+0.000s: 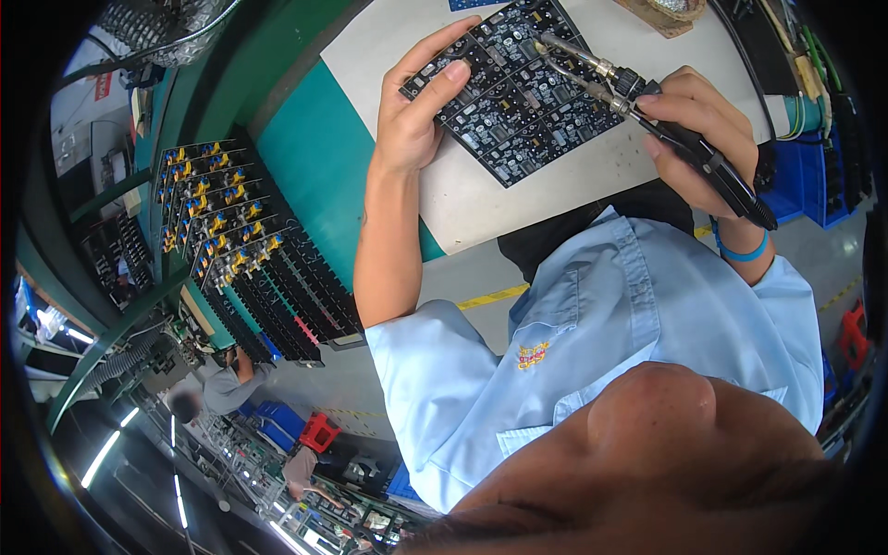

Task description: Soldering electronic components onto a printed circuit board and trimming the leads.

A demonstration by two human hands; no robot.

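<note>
My left hand (413, 113) grips a dark circuit board panel (529, 109) by its left edge, thumb on top and fingers along the edge and beneath. The panel is tilted above a white work sheet and bears several repeated sections of small components. In my right hand (714, 118) is a pair of black-handled soldering tweezers (692, 146), closed in by the fingers. Its two metal arms point up and left over the board. The tips are at or just above the board's upper middle part; whether they touch it I cannot tell.
The white sheet (453, 203) lies on a green mat (301, 153). Boards with yellow and blue components (217, 208) stand in a black rack at the left. A round holder (671, 11) sits at the top. Right, a blue bin (828, 176). Other people work farther off, lower left.
</note>
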